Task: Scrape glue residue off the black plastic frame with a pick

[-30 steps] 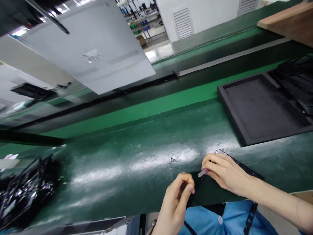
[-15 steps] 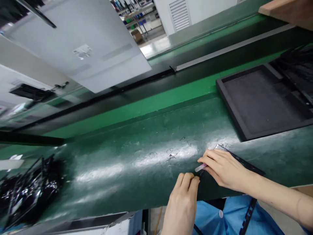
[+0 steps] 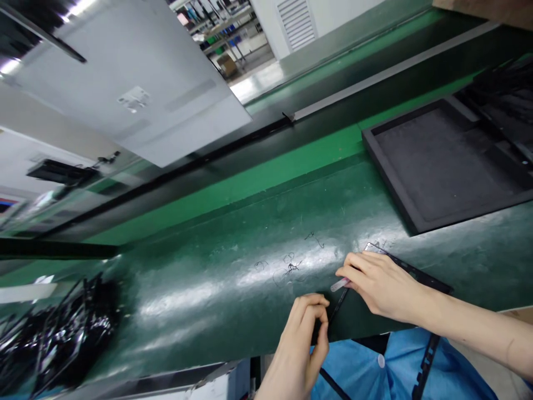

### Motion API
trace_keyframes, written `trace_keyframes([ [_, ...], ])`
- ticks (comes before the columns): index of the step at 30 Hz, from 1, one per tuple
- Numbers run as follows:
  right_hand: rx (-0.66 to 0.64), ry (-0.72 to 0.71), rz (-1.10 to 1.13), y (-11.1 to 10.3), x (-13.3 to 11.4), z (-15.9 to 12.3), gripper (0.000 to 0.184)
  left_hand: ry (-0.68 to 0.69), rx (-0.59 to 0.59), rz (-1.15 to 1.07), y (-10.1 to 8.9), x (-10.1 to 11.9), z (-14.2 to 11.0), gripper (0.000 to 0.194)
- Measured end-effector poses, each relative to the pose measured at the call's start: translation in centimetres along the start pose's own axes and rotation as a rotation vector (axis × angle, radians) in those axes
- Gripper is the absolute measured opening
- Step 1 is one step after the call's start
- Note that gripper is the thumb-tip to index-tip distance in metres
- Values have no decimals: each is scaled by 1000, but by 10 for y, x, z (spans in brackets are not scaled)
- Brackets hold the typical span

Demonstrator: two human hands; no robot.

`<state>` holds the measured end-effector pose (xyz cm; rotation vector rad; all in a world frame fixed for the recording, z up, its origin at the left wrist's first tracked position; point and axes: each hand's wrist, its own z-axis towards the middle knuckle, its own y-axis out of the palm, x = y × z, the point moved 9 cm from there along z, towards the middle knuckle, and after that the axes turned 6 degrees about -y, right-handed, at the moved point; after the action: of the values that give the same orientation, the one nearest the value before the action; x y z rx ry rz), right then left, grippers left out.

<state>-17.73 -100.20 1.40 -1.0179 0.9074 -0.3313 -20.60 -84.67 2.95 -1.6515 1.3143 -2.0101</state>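
Observation:
A thin black rectangular frame [image 3: 410,270] lies on the green work surface [image 3: 233,266] near its front edge. My right hand [image 3: 381,283] rests on the frame's left part, fingers closed around a small clear stick [image 3: 340,285] whose tip pokes out to the left. My left hand [image 3: 306,333] is below it at the surface's front edge, thumb and fingers pinched at the frame's lower left edge [image 3: 335,311].
A black foam tray [image 3: 395,172] sits at the right. A heap of shiny black frames [image 3: 54,339] lies at the far left. A bright green conveyor strip [image 3: 258,178] runs behind the work surface. Pen scribbles [image 3: 291,266] mark the surface. A grey panel [image 3: 137,83] hangs overhead.
My left hand slid down along the frame's edge and curled its fingers into a pinch. My right hand has stayed on the frame with the stick.

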Motion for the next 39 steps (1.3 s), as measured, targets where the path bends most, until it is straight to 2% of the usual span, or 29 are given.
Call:
trace_keyframes([
  [4, 12, -12, -14, -1, -1, -1, 31, 81, 76, -179, 10, 3, 3, 21],
  [6, 8, -10, -22, 0, -1, -2, 32, 51, 101, -187, 14, 3, 5, 19],
  [8, 0, -6, -22, 2, 0, -3, 34, -1, 69, -157, 18, 1, 5, 17],
  [14, 48, -30, -37, -4, -2, 1, 32, -46, 15, -87, -2, -5, -7, 21],
  [18, 77, -46, -36, -8, -5, 2, 25, -8, -12, -26, -13, -6, -8, 16],
  [25, 51, -39, -22, -2, -3, 0, 28, 90, -49, 191, -7, 6, -3, 16],
  [29, 73, -44, -33, -6, -3, 1, 28, 107, -85, 207, -10, 10, -9, 16],
  [33, 70, -43, -45, -6, -4, 0, 28, 115, -4, 111, -28, 10, -20, 28],
  [35, 67, -44, -50, -5, -4, 0, 30, 110, 27, -6, -32, 10, -22, 33],
  [39, 69, -44, -34, -4, -3, 1, 32, 102, -48, -447, -13, 12, -19, 28],
])
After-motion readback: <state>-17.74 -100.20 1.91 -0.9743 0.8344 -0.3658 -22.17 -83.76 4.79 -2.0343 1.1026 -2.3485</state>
